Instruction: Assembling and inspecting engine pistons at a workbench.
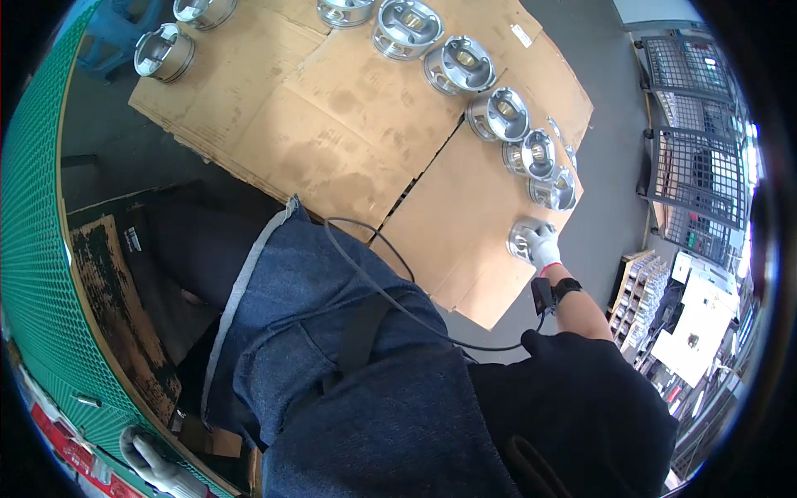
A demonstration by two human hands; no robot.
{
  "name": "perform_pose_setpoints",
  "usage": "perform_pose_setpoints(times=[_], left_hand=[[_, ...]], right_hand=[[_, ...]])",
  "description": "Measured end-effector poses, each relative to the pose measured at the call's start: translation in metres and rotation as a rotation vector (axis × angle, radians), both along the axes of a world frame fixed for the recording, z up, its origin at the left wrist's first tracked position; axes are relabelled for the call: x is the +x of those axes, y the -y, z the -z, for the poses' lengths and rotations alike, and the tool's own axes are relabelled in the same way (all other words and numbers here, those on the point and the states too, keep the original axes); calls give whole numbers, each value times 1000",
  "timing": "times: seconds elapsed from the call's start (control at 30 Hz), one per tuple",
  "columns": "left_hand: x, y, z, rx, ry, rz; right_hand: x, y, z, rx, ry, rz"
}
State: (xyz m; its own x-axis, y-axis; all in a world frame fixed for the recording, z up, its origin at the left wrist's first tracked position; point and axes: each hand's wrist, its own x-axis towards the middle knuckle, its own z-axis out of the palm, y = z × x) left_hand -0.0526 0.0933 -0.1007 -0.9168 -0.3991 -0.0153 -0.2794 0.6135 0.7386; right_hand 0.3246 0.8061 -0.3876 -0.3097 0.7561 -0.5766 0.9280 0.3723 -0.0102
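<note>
My right hand [544, 245], in a white glove with a red cuff edge, is closed on a silver engine piston [521, 239] near the right edge of a cardboard-covered table [332, 149]. The hand hides part of that piston. Beyond it, a curved row of similar pistons stands on the cardboard, among them a near one [552, 191] and a larger one [461, 66]. At the lower left, my gloved left hand [154, 465] rests by the edge of a green textured surface [91, 332]. Its fingers look extended, a gap shows beside the thumb, and nothing is visible in it.
Two more pistons [166, 54] stand at the table's far left corner. A black cable [390, 303] runs from a device [542, 296] on my right wrist across my apron. Metal mesh carts [697, 166] and a rack of small parts [635, 290] stand to the right. A small metal pin [87, 401] lies on the green surface.
</note>
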Motion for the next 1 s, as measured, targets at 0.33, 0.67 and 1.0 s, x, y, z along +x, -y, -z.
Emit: perform_pose_setpoints(times=[0.33,0.67,1.0], left_hand=[[23,-14,-19,-24,60,169],[81,-16,-33,-86,-214,314],[88,-17,-33,-43,-147,197]], right_hand=[[-284,149,-185,-451,-584,-266],[-494,340,-346,168,-1531,-1596],[-553,447,-324,52,-1570,-1669]])
